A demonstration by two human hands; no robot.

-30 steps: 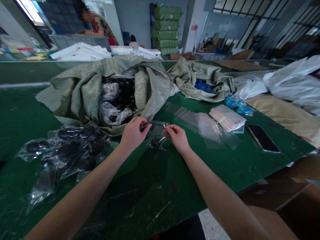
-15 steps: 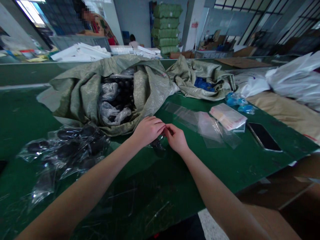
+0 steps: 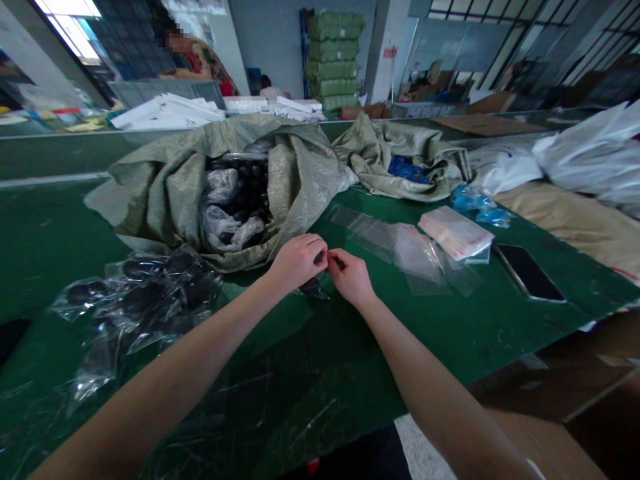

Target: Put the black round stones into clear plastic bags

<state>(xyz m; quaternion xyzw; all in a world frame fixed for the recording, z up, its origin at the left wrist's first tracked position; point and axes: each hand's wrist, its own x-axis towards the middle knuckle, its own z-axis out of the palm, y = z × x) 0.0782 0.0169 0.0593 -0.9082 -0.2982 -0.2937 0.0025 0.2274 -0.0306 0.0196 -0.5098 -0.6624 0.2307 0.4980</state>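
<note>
My left hand (image 3: 300, 260) and my right hand (image 3: 351, 275) meet over the table, fingertips pinched together at the top of a small clear plastic bag (image 3: 315, 289). Something dark sits inside the bag, mostly hidden below my left hand. Behind my hands an open woven sack (image 3: 305, 180) holds several dark rounded items (image 3: 253, 190) and some crumpled clear plastic. Left of my left arm lies a pile of clear bags with dark rounded items (image 3: 145, 293) in them. Flat clear bags (image 3: 415, 257) are spread to the right of my right hand.
A stack of clear bags (image 3: 453, 230) and a phone (image 3: 530, 273) lie on the green table (image 3: 440, 347) at right. A smaller sack (image 3: 370, 143) holds blue items, with blue wrapped pieces (image 3: 493, 217) beside it. Cardboard boxes (image 3: 565, 393) stand below the right edge. A person (image 3: 200, 63) works beyond.
My hands stay close together at the bag, with the left fingers more arched now. The view has shifted slightly, and the bag shows a little less between my hands.
</note>
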